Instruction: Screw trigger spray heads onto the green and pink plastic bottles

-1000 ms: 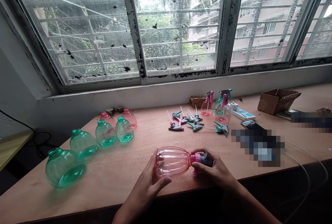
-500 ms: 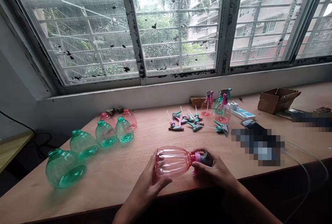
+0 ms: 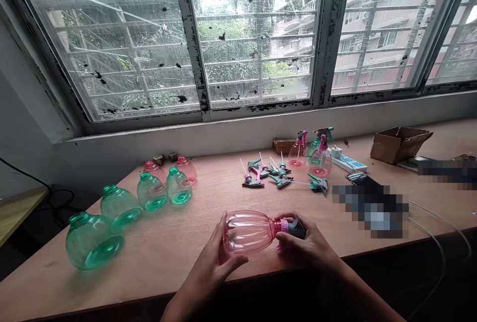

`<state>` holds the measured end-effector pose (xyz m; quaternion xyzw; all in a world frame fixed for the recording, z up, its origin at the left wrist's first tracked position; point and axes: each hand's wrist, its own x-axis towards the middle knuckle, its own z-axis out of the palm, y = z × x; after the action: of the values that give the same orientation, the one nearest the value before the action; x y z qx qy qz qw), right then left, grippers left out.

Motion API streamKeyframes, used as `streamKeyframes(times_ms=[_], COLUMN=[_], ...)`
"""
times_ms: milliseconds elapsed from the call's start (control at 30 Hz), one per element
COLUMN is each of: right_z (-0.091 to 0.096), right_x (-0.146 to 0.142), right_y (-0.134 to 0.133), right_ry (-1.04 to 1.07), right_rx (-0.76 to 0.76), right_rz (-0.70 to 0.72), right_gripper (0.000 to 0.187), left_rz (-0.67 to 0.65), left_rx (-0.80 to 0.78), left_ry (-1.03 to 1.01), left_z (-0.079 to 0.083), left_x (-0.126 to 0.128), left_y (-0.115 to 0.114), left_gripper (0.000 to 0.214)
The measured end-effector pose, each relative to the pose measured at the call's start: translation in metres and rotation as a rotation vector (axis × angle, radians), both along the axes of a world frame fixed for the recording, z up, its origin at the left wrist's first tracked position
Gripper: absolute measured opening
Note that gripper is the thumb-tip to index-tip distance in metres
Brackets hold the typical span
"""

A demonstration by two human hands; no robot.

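While our left grip [image 3: 211, 261] cups the pink bottle [image 3: 248, 235] and our right grip [image 3: 311, 243] pinches the spray head [image 3: 297, 229], we should twist the collar [image 3: 284, 226] without tilting.

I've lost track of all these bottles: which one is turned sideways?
The pink bottle held between the left hand and right hand; the other bottles stand upright on the table.

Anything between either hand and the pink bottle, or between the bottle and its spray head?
Nothing visible. The left hand holds the pink bottle at its base end; the right hand holds the spray head at its neck. The loose spray heads lie farther back, apart from both hands.
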<state>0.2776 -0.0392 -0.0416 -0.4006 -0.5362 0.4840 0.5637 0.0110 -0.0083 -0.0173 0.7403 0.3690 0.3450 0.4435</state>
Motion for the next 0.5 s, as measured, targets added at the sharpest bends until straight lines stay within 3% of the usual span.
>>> streamKeyframes(times_ms=[133,333,500], right_z=[0.0022,0.0025,0.0003], right_x=[0.0003,-0.0005,-0.0001], right_y=[-0.0004,-0.0014,-0.0005], right_ry=[-0.015,-0.016,0.000], right_rx=[-0.001,0.017,0.015], right_rz=[-0.009,0.003,0.000], right_gripper=[0.040,0.036,0.038], left_rz=[0.022,0.000,0.009], left_rx=[0.045,-0.035,-0.012], left_ry=[-0.014,-0.012,-0.001], left_z=[-0.0018,-0.0018,0.0014], left_x=[0.0014,-0.0002,0.0009], left_y=[0.0007,-0.0020,-0.0018], left_gripper=[0.097,0.107,0.094])
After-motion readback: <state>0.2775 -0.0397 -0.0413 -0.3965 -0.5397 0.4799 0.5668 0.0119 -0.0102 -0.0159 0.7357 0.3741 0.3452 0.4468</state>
